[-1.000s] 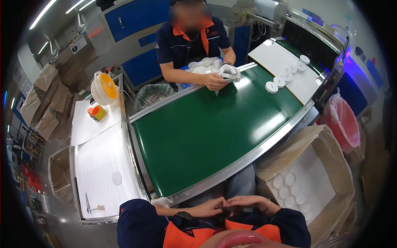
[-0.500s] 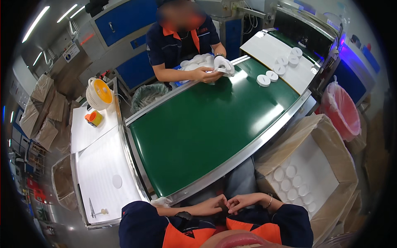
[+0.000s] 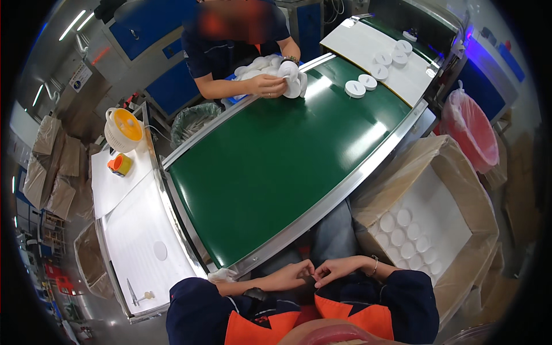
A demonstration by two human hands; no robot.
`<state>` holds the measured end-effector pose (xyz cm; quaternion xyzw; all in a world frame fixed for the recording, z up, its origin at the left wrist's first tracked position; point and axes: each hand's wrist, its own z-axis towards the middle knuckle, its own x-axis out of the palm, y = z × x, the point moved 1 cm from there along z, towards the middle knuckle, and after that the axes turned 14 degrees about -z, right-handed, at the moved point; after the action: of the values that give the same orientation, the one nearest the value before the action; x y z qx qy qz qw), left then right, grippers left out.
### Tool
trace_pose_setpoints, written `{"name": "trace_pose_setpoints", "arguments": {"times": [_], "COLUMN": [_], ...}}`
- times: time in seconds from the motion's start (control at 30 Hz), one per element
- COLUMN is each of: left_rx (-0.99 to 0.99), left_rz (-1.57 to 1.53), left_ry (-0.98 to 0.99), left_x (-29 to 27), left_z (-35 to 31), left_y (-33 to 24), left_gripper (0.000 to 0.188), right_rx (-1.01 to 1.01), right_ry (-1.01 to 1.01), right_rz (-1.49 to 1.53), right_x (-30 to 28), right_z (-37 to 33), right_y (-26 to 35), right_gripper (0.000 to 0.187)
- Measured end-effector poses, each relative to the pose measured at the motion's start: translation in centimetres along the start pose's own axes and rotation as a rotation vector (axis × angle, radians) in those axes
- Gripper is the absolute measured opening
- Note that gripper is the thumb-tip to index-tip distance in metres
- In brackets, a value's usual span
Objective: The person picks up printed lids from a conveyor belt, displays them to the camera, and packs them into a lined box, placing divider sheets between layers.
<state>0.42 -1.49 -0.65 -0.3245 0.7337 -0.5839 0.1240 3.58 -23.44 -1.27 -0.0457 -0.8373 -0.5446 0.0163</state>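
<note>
Both my hands are close together in front of my jacket, beside the near edge of the conveyor. My left hand [image 3: 294, 273] is closed, its fingertips bent toward the other hand. My right hand [image 3: 336, 269] has its fingers pinched and pointing down at the dark front of my jacket. Whatever lies between the fingertips is too small or hidden to name. The green conveyor belt [image 3: 253, 167] stretches ahead of me. On its far right part are several white round caps [image 3: 355, 88]. Across the belt a co-worker's hand [image 3: 267, 86] holds white round pieces.
A lined carton [image 3: 391, 201] with rows of white round pieces stands at my right, a pink bagged bin [image 3: 468, 132] beyond it. On the left, a white side table [image 3: 138, 230] holds a flat disc, scissors, a tape roll [image 3: 119, 164] and a yellow-white fan [image 3: 123, 127].
The view has shifted a little. The caps have travelled along the belt toward me, and the co-worker's hands have turned the white pieces. My hands stay together, almost unmoved.
</note>
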Motion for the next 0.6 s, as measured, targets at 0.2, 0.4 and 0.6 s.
{"name": "trace_pose_setpoints", "arguments": {"times": [0.2,0.4,0.6], "left_rx": [-0.085,-0.036,0.178], "left_rz": [-0.095,-0.217,0.057], "left_ry": [0.015,-0.089,-0.110], "left_x": [-0.3,0.1,-0.4], "left_z": [-0.1,-0.2,0.0], "left_y": [-0.8,-1.2,-2.7], "left_gripper": [0.030,0.028,0.015], "right_rx": [-0.029,-0.119,-0.113], "right_ry": [0.027,0.031,-0.010], "right_rz": [0.030,0.259,0.255], "right_x": [-0.6,-1.4,-1.4], "right_z": [0.2,0.1,0.1], "right_y": [-0.6,-1.3,-1.4], "right_gripper": [0.021,0.012,0.018]}}
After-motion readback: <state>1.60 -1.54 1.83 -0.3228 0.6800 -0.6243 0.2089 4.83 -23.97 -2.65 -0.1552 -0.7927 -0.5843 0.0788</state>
